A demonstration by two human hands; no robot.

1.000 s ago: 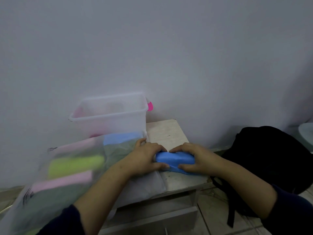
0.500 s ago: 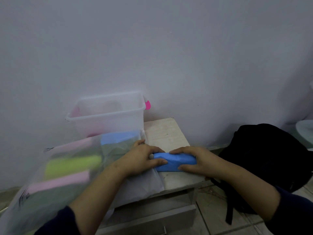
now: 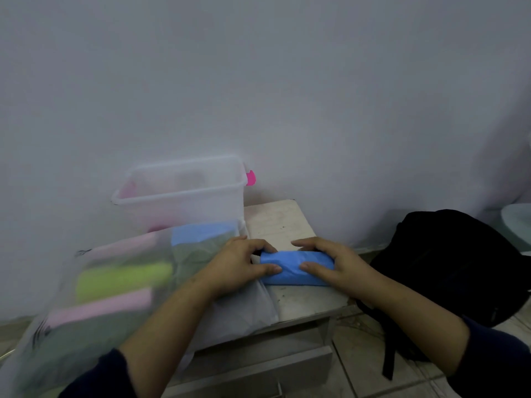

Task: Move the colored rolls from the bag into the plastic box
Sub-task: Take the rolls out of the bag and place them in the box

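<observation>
Blue roll (image 3: pixel 296 268): you have it lying on the white tabletop (image 3: pixel 283 222), out of the bag, its long axis running left to right across your body.
Left hand (image 3: pixel 240 267): your fingers curl over the roll's left end, thumb on the near side; it grips that end.
Right hand (image 3: pixel 333 264): your fingers wrap the right end from the far side, thumb on the near face; it grips that end.
Nearer hand: neither; the roll sits between your two hands, each holding one end.
Plastic box (image 3: pixel 184 193): it stands open at the back left of the tabletop against the wall, beyond and left of the roll, on your left hand's side; something pink shows faintly through its wall.
Bag (image 3: pixel 123 285): translucent, it lies to the left under your left forearm, touching the box's near wall; pink, yellow-green, blue and dull green rolls show inside, blurred.
Governing relation: the box's long side lies roughly parallel to the roll, so in my judgement you need a lift up, back and leftward over the near rim, with little turning.
Risk, as judged: your left forearm crosses the bag mouth and may drag it.
Black backpack (image 3: pixel 448 262): on the floor to the right, well apart.
</observation>
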